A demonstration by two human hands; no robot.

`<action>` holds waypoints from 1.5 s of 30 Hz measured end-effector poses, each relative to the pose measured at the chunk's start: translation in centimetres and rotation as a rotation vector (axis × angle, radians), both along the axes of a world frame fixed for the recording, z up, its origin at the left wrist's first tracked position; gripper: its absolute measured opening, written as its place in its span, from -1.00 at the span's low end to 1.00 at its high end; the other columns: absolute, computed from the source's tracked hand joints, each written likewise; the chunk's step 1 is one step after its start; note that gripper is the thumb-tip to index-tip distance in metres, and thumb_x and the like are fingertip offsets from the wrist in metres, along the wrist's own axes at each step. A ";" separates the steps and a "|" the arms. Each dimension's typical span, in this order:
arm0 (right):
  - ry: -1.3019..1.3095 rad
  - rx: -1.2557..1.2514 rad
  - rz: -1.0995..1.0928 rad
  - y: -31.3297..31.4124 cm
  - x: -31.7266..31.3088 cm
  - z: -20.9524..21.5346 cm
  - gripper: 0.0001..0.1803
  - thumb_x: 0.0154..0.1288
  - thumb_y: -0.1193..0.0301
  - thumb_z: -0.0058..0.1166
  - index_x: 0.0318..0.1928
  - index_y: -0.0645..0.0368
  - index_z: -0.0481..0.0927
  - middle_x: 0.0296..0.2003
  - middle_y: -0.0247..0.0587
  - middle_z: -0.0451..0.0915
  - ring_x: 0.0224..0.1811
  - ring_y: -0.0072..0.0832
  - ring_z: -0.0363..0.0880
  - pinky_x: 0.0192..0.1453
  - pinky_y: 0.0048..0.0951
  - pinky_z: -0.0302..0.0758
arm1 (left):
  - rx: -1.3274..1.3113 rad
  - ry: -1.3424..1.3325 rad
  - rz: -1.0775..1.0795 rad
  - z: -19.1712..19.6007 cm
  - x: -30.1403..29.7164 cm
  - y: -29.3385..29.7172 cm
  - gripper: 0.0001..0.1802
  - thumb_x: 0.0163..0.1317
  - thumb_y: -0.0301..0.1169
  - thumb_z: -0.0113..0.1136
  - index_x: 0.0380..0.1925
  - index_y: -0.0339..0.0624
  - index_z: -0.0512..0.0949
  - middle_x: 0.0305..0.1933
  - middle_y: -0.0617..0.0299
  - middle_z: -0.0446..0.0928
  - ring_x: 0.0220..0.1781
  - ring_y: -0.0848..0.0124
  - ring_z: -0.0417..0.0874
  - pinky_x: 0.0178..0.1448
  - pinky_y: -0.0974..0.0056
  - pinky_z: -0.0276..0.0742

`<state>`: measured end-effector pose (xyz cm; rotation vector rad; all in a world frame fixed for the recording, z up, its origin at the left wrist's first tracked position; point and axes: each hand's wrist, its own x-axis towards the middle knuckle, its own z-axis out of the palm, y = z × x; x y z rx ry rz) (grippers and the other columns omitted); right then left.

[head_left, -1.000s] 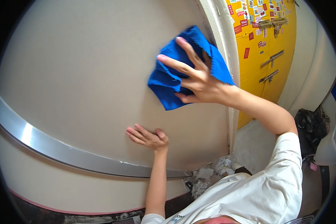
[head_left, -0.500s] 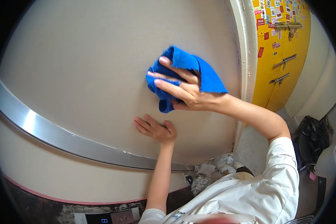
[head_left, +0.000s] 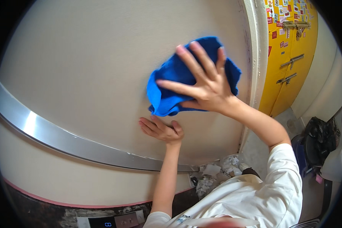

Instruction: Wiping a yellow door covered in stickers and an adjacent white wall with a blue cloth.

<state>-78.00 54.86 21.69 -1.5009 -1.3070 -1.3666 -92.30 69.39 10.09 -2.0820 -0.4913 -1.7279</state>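
A blue cloth (head_left: 178, 74) lies bunched and partly spread against a large beige panel (head_left: 83, 68). My right hand (head_left: 209, 85) holds the cloth to the panel from above, fingers fanned across it. Folds stick out at the cloth's lower left, and some fingertips are blurred. Below the cloth, my left hand (head_left: 161, 130) rests at the panel with its fingers stretched out and nothing in them. Its fingertips come close to the cloth's lower edge.
A shiny metal strip (head_left: 64, 138) borders the panel's lower edge. At right, beyond a white frame (head_left: 256, 57), stands a yellow door (head_left: 281, 83) with stickers and bolts. Crumpled papers (head_left: 211, 173) and a black plastic bag (head_left: 321, 133) lie low at right. A display device (head_left: 110, 222) sits at the bottom.
My right hand has shifted right and its fingers have spread wider over the cloth. The cloth has moved along and flattened out. My left hand has moved slightly right.
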 end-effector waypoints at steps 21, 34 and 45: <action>0.391 0.587 0.326 -4.4 2.0 -11.0 -0.19 0.35 0.03 0.07 0.39 0.36 0.19 0.40 0.02 0.22 0.47 -0.18 0.16 0.54 -0.22 0.00 | 0.003 -0.027 -0.027 0.3 0.6 -0.2 -0.25 0.34 -0.09 -0.24 0.42 -0.37 0.09 0.54 -0.22 -0.07 0.58 -0.12 -0.12 0.55 -0.16 -0.20; 0.346 0.375 -0.109 -9.2 8.4 -9.2 -0.81 0.15 0.46 0.06 -0.26 0.34 0.57 -0.20 0.21 0.57 -0.25 0.12 0.54 -0.11 -0.06 0.45 | 0.037 -0.062 -0.058 0.4 0.8 -0.2 -0.25 0.32 -0.09 -0.20 0.42 -0.33 0.12 0.54 -0.17 -0.06 0.55 -0.13 -0.06 0.52 -0.18 -0.12; 0.509 0.354 -0.087 -9.4 5.7 -23.5 -0.67 0.12 0.43 0.19 -0.12 0.38 0.64 0.14 0.40 0.42 0.22 0.21 0.42 0.29 0.05 0.35 | 0.063 -0.043 0.013 0.7 1.1 -1.3 -0.25 0.33 -0.14 -0.25 0.41 -0.41 0.08 0.55 -0.18 -0.09 0.57 -0.08 -0.10 0.54 -0.14 -0.12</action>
